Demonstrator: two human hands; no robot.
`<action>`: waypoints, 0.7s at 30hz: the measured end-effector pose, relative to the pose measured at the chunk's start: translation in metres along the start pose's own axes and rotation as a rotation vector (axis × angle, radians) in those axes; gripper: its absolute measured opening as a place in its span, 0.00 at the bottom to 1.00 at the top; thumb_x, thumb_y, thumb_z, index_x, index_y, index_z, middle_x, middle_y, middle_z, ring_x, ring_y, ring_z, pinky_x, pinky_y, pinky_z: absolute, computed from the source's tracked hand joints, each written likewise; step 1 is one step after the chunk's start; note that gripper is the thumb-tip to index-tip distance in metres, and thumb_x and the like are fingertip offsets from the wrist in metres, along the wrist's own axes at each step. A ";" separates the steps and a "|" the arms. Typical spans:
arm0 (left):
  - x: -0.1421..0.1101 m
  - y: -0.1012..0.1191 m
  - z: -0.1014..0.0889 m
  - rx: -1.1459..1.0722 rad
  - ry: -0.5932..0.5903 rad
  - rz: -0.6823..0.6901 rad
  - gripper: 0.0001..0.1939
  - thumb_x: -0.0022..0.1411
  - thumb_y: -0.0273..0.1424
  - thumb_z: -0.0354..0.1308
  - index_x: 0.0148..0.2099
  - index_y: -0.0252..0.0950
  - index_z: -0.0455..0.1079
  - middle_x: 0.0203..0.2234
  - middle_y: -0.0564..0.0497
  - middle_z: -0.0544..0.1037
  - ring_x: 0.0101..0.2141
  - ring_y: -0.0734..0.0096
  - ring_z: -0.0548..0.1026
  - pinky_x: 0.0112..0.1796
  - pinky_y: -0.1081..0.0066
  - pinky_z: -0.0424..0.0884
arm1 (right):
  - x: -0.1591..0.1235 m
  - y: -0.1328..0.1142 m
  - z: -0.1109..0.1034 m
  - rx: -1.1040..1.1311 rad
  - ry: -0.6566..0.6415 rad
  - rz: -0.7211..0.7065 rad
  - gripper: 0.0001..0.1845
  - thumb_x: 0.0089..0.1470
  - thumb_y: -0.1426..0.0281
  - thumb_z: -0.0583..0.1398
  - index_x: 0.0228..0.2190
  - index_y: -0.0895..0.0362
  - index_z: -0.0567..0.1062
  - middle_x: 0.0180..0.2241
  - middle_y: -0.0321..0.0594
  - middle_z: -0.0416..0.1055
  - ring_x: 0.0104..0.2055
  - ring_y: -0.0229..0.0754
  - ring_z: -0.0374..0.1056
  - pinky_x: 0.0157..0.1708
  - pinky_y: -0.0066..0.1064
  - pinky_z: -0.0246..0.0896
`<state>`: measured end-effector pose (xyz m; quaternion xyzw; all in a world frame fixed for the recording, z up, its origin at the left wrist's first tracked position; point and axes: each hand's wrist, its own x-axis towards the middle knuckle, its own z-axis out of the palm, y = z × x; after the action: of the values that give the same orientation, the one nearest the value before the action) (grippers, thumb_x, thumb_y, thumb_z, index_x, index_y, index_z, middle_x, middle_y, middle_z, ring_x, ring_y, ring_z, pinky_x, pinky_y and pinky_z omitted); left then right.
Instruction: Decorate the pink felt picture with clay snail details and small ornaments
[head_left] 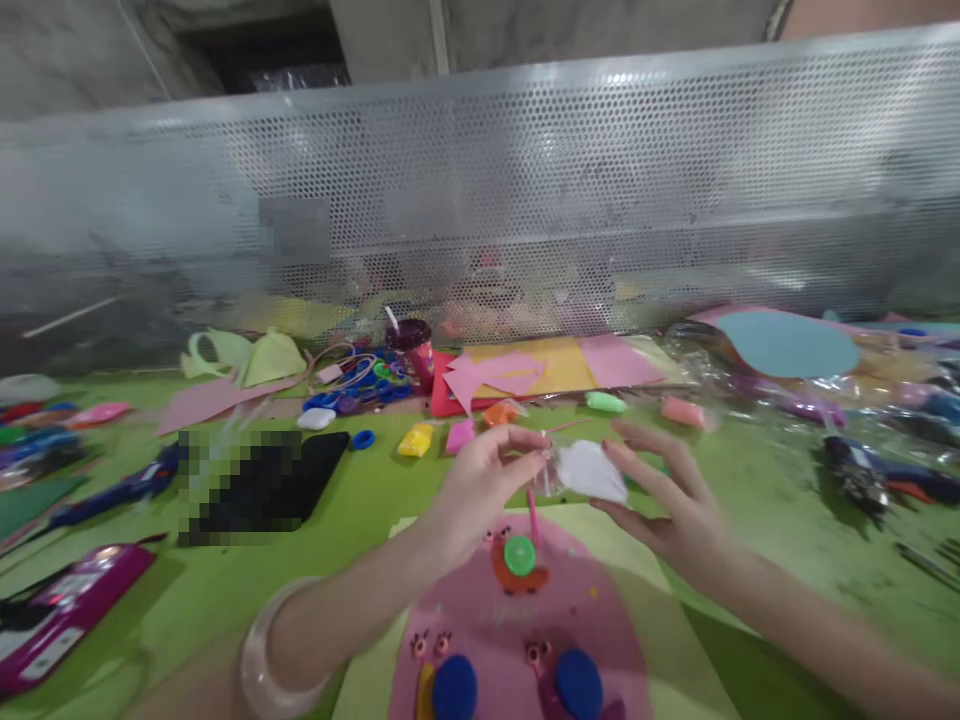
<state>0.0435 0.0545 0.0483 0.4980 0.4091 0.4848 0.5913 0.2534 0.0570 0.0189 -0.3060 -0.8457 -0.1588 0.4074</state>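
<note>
1. Left hand (484,475): I have thumb and forefinger closed together in a pinch on a clear wrapper (550,475); the other fingers curl behind. A pale bracelet (274,650) sits around this wrist.
2. Right hand (679,495): half open, fingers spread. I read the forefinger tip and thumb at the edge of the white lump (591,468); whether they grip it or only touch it, I cannot tell.
3. Lump position: between my two hands, directly beside the wrapper, in view just past the far edge of a pink oval (607,600). Blur hides where lump and wrapper meet.
4. Below the hands: the oval lies on a cream sheet (682,660), on the green table (787,490). On the oval I note a green disc (519,555) over an orange piece, a pink stick (533,515) near the disc, and two blue discs (454,687) at the near side, small eyes beside them.
5. Beyond the hands: a yellow packet (415,440), a pink packet (460,436) nearest the left hand, a light green packet (605,402) and a coral packet (683,411) past the right fingers.
6. Farther back: a lidded cup (416,350) with a straw, blue scissors (375,385) just beside it, and a perforated metal panel (525,200) behind all.
</note>
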 end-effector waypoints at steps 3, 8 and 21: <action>0.001 -0.008 0.005 -0.120 -0.020 -0.110 0.05 0.54 0.26 0.58 0.35 0.32 0.68 0.32 0.50 0.74 0.34 0.73 0.73 0.40 0.68 0.69 | 0.001 -0.002 -0.005 -0.015 0.021 -0.072 0.25 0.53 0.76 0.59 0.52 0.50 0.62 0.47 0.46 0.62 0.49 0.48 0.60 0.44 0.42 0.61; -0.003 -0.010 -0.001 -0.174 -0.089 -0.129 0.06 0.55 0.28 0.57 0.35 0.31 0.69 0.31 0.47 0.74 0.32 0.71 0.73 0.39 0.67 0.69 | 0.003 -0.009 -0.006 0.156 0.008 -0.005 0.23 0.53 0.75 0.59 0.51 0.53 0.63 0.38 0.43 0.68 0.41 0.44 0.64 0.37 0.37 0.63; -0.003 -0.004 -0.012 0.470 -0.067 0.250 0.06 0.55 0.33 0.58 0.31 0.37 0.74 0.32 0.51 0.73 0.35 0.69 0.70 0.37 0.70 0.65 | 0.009 -0.025 -0.012 0.517 -0.163 0.570 0.11 0.54 0.62 0.58 0.37 0.52 0.75 0.33 0.39 0.71 0.36 0.40 0.67 0.36 0.32 0.62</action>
<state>0.0324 0.0535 0.0421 0.6841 0.4258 0.4291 0.4081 0.2401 0.0350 0.0326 -0.4275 -0.7685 0.2038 0.4302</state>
